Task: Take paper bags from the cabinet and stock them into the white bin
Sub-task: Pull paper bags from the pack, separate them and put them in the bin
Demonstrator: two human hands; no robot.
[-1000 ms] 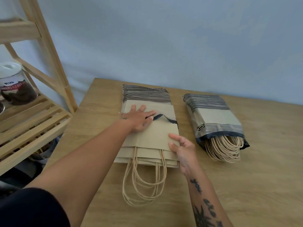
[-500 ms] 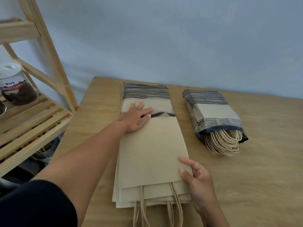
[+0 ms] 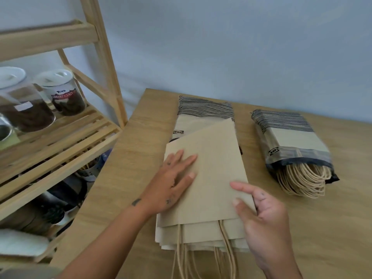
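Wooden table (image 3: 314, 244). Fanned paper bags (image 3: 217, 158): left hand (image 3: 173, 184) at 9 o'clock, fingers flat, spread; right hand (image 3: 265, 218) at 4 o'clock, fingers pinching edge. Risk: one-sided pinch lets lower bags slip out

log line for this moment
left hand flat on bag stack | right hand pinches stack's right edge | wrapped pack apart, untouched

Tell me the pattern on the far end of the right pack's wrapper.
Thin dark stripes on the wrapper, clearest in the head view.
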